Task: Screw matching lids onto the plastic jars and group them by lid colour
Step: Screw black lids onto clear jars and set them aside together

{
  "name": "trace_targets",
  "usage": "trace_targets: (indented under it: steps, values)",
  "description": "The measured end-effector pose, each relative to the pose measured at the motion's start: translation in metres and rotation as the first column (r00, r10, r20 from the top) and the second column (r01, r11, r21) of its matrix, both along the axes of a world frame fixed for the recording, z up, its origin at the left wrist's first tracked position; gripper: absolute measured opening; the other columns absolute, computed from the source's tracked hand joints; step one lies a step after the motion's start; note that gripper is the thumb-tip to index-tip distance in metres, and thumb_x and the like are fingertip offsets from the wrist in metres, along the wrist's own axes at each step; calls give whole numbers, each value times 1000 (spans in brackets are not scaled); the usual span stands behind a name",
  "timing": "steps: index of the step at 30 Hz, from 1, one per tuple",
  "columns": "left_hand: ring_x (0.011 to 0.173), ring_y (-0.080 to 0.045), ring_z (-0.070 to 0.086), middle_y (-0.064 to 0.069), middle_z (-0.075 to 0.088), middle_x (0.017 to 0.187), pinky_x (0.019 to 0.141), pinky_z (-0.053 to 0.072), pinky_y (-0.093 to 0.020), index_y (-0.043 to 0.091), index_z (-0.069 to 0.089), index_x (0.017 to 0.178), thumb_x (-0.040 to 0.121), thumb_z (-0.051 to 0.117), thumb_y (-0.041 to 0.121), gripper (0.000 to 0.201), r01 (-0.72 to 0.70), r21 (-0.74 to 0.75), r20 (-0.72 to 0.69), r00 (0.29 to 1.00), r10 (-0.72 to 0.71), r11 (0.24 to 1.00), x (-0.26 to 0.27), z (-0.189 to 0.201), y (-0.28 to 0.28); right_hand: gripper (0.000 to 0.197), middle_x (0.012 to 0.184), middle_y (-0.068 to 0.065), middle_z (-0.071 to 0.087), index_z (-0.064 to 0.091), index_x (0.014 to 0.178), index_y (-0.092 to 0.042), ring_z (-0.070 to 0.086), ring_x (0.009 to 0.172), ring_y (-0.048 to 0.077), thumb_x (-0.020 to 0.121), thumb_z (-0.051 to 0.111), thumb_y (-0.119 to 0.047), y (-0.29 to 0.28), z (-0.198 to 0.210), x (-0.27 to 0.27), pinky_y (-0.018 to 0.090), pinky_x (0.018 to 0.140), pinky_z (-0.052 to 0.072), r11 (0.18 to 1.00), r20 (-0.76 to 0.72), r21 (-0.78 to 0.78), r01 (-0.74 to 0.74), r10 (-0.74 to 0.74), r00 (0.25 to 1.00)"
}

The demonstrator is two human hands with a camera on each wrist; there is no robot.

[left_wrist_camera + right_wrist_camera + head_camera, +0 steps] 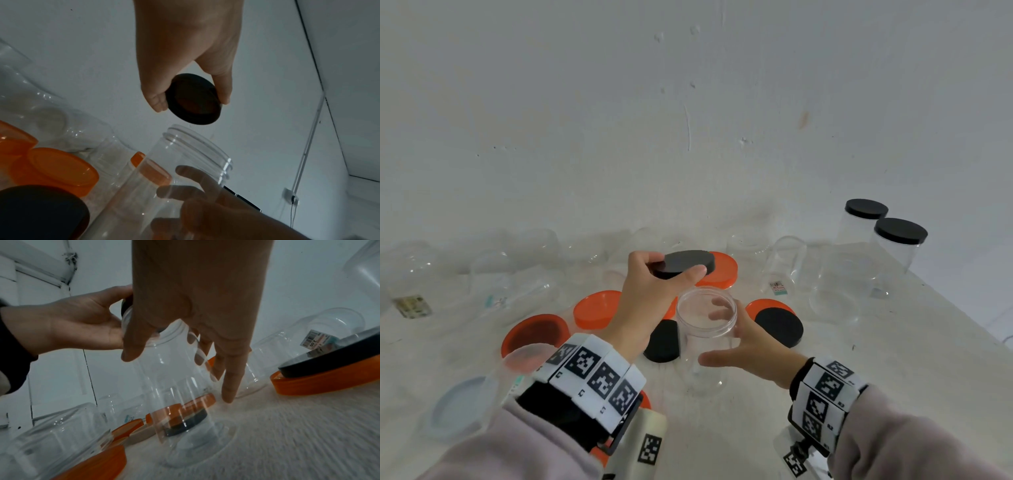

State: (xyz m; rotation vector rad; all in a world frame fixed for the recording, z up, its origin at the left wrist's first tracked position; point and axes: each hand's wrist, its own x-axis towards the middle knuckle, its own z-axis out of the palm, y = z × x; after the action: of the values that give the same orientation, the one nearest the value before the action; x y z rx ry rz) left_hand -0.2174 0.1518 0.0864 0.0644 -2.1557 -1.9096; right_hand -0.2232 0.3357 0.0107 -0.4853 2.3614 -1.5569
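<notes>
My left hand (674, 269) pinches a black lid (688, 262) by its edge and holds it in the air, just above and behind the mouth of an open clear jar (707, 377). In the left wrist view the black lid (193, 99) hangs tilted above the jar's threaded rim (197, 146), not touching it. The jar stands upright on the table. My right hand (714, 334) wraps around its upper wall, thumb in front and fingers behind, showing through the plastic. The right wrist view shows the jar (180, 402) under that hand.
Two jars with black lids (866, 209) (900, 231) stand at the back right near the table edge (962, 308). Orange lids (599, 308) (534, 334) and loose black lids (779, 327) (664, 342) lie around the jar. Several empty clear jars (839, 287) line the back. A pale lid (462, 407) lies front left.
</notes>
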Motion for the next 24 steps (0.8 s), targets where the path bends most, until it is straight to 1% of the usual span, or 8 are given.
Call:
trace_targets:
  steps: [3, 7, 10, 13, 17, 20, 22, 24]
  values:
    - [97, -1, 54, 11, 53, 105, 71, 41, -17, 28, 44, 104, 65, 83, 42, 57, 85, -76, 14, 996, -84, 993, 7, -3, 4, 95, 129, -22, 42, 22, 136, -47, 44, 120, 2, 64, 84, -52, 0, -3, 1, 11, 88, 37, 1000, -6, 22, 2, -2, 1000]
    - [101, 1, 53, 13, 53, 110, 71, 44, -12, 26, 43, 109, 52, 79, 56, 74, 168, -182, 23, 986, -167, 969, 18, -10, 9, 103, 130, -24, 43, 21, 139, -46, 42, 122, -1, 57, 80, -63, -2, -2, 2, 13, 91, 37, 1000, -8, 24, 4, -4, 1000]
    - [102, 6, 49, 17, 50, 111, 69, 39, 1, 26, 41, 114, 62, 83, 43, 69, 202, -219, 28, 979, -201, 955, 22, -19, 9, 99, 134, -33, 41, 16, 136, -56, 38, 119, -19, 61, 81, -58, -3, -1, 4, 0, 87, 37, 1000, -15, -5, -12, 12, 1000]
    - [103, 11, 47, 25, 47, 113, 70, 38, 4, 32, 38, 122, 59, 78, 50, 77, 241, -236, 26, 970, -242, 941, 25, -24, 8, 89, 124, -44, 41, 16, 122, -70, 37, 114, -25, 61, 80, -60, -3, 1, 6, 0, 83, 38, 1000, -11, 22, 1, -1, 1000]
    - [110, 2, 47, 32, 42, 116, 72, 42, -3, 36, 33, 134, 65, 78, 50, 83, 260, -299, 19, 964, -266, 918, 29, -28, 6, 97, 126, -42, 39, 16, 131, -62, 36, 118, -19, 58, 79, -65, -3, 0, 7, 14, 95, 34, 999, -21, 37, 15, -14, 1000]
    - [115, 0, 46, 35, 40, 117, 75, 42, -4, 41, 31, 130, 62, 75, 55, 83, 274, -305, 12, 959, -284, 912, 31, -30, 6, 104, 132, -36, 38, 14, 138, -55, 37, 122, -11, 57, 79, -65, -4, 0, 7, 20, 101, 30, 999, -18, 45, 7, -6, 1000]
    - [115, 0, 47, 34, 40, 119, 76, 43, -4, 45, 29, 126, 59, 73, 57, 81, 285, -281, 18, 956, -292, 916, 31, -31, 6, 103, 133, -34, 37, 13, 137, -56, 37, 122, -6, 59, 80, -61, -3, 2, 6, 19, 100, 31, 998, 10, 66, 8, -9, 1000]
    - [112, 8, 47, 35, 40, 118, 75, 43, 0, 51, 30, 120, 58, 75, 57, 77, 304, -255, 28, 951, -307, 918, 30, -32, 5, 102, 128, -39, 33, 9, 132, -61, 34, 118, -7, 62, 83, -52, 0, 6, 7, 14, 95, 29, 995, 47, 104, -15, 10, 999]
